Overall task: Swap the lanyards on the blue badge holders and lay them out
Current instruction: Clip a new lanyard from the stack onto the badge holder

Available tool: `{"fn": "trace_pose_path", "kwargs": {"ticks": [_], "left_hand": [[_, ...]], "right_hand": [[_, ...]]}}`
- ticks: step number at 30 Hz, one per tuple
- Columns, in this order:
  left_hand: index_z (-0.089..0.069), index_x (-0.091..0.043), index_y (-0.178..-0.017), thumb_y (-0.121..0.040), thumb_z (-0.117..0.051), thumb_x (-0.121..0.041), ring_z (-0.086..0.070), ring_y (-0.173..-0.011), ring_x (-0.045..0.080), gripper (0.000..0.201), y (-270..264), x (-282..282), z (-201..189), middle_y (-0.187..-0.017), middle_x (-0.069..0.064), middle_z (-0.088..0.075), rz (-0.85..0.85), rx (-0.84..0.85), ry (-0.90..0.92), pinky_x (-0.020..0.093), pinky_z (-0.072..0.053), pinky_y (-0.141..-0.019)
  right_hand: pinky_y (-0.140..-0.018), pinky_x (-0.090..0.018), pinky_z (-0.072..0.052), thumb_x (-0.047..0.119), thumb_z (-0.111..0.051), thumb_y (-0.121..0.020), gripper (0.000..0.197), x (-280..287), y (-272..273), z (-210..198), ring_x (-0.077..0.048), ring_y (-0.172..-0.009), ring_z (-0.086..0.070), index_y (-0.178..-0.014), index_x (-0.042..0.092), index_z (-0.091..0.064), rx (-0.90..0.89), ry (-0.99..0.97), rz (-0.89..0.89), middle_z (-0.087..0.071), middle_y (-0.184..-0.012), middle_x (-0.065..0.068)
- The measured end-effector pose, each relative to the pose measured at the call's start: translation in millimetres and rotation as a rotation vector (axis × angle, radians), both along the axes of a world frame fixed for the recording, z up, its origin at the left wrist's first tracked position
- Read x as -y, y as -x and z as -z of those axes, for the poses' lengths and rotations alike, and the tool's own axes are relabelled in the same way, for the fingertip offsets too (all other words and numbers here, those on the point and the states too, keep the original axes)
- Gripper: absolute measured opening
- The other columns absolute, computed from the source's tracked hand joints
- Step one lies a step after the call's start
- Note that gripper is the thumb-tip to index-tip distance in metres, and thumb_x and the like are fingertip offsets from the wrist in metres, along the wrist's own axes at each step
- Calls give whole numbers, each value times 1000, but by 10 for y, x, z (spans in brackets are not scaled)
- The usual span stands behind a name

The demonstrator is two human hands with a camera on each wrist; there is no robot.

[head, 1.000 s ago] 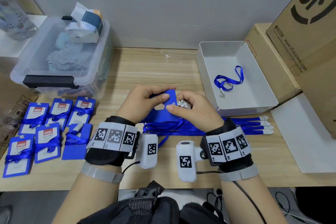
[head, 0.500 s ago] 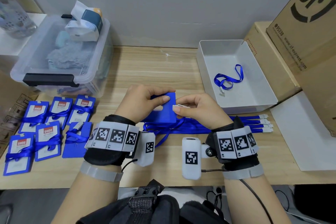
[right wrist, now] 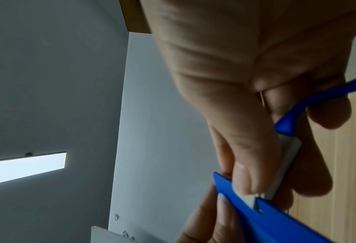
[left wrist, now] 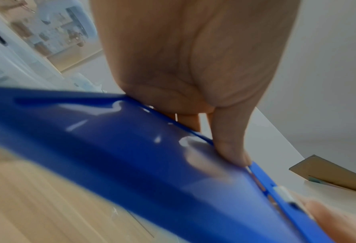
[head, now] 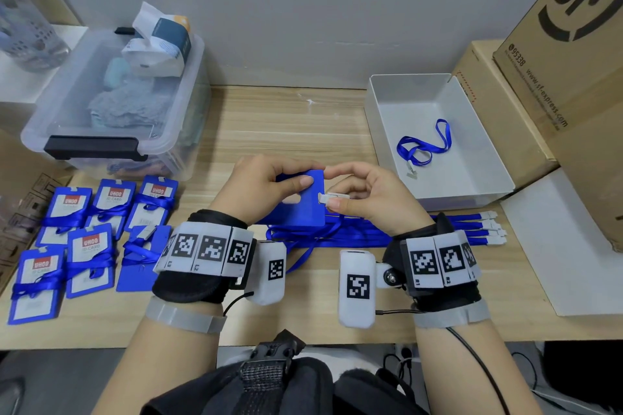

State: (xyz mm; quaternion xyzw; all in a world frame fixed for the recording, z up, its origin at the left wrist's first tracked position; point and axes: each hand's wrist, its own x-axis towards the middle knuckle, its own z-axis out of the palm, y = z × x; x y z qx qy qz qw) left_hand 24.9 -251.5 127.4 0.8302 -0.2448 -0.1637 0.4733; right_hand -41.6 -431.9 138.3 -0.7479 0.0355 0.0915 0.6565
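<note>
My left hand (head: 269, 185) grips a blue badge holder (head: 300, 209) above the middle of the wooden table, thumb on its face; the same holder (left wrist: 131, 156) fills the left wrist view. My right hand (head: 364, 199) pinches a white lanyard clip (head: 332, 198) against the slot in the holder's right edge. In the right wrist view the clip (right wrist: 285, 167) meets the holder's slot (right wrist: 258, 208), and its blue strap (right wrist: 318, 97) runs back through my fingers. Several blue lanyards (head: 387, 234) lie on the table under my hands.
Several finished badge holders wrapped in lanyards (head: 91, 236) lie at the left. A clear storage bin (head: 111, 104) stands behind them. A white tray (head: 435, 185) at the right holds one lanyard (head: 424, 145). Cardboard boxes (head: 556, 77) stand at the far right.
The holder has turned from flat to nearly edge-on, its slotted edge facing right. My right hand has brought the white clip up to that slot.
</note>
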Motion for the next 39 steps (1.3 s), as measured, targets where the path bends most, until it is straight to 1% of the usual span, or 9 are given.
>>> {"fn": "trace_pose_path", "kwargs": {"ticks": [13,17,20,22,26,29,32,35,39], "left_hand": [[-66,-27,-111,-88,-59,-16,-63,-83,-2,27,-5,61,-1,-98,-12,-70,-13,12,57,18,-45,-87],[-63,-30,-104,-86,-63,-18,-58,-73,-10,22,-7,80,19,-86,-19,-66,-28,-92,121,7,-44,-70],[-63,-27,-72,-76,-63,-31,-54,-60,-2,6,-25,46,50,-60,-16,-62,-61,-158,151,11,-40,-57],[-59,-23,-66,-80,-63,-22,-52,-55,-2,15,-41,32,67,-54,-14,-60,-110,-182,219,11,-39,-55],[-55,-13,-70,-90,-50,-4,-49,-49,-4,22,-78,-2,12,-49,-15,-59,-234,-172,330,8,-38,-53],[-53,-12,-71,-93,-47,-7,-47,-46,-3,23,-105,-5,-15,-48,-13,-57,-295,-183,387,9,-36,-49],[-52,-13,-70,-94,-45,-10,-45,-44,1,26,-114,20,-31,-49,-12,-56,-348,-193,424,11,-35,-47],[-53,-14,-70,-94,-48,-16,-46,-45,1,24,-132,-14,-19,-52,-12,-56,-421,-165,467,11,-37,-48],[-58,-18,-78,-85,-50,-29,-50,-52,2,15,-171,-156,43,-57,-11,-58,-505,-173,562,13,-39,-52]], "right_hand": [[-61,-12,-47,-15,-62,-73,34,-20,-49,30,-3,-57,-56,-75,17,-53,47,-4,83,-60,-54,6],[-59,-19,-49,-14,-62,-74,32,-3,-107,9,-7,-53,-56,-77,17,-52,67,-23,138,-59,-55,3],[-55,-18,-49,-7,-64,-77,27,-7,-137,-39,-6,-47,-55,-83,16,-52,76,-59,102,-60,-63,-1],[-50,-15,-46,-3,-65,-77,25,3,-167,-53,-2,-45,-51,-84,18,-54,84,-35,65,-60,-64,1],[-61,-8,-43,-1,-70,-73,26,103,-255,-8,4,-51,-47,-83,21,-62,152,93,55,-55,-50,17],[-56,-7,-39,9,-64,-83,7,133,-359,40,5,-51,-50,-85,13,-68,192,230,149,-57,-57,13],[-65,-12,-42,12,-57,-87,16,172,-509,117,-2,-63,-53,-94,8,-71,249,349,216,-60,-73,-1],[-67,2,-32,14,-56,-89,20,231,-692,203,-8,-78,-48,-102,10,-70,279,505,246,-56,-95,-5],[-67,-16,-31,25,-55,-90,24,249,-920,281,-13,-82,-46,-107,14,-68,169,615,294,-52,-95,-6]]}}
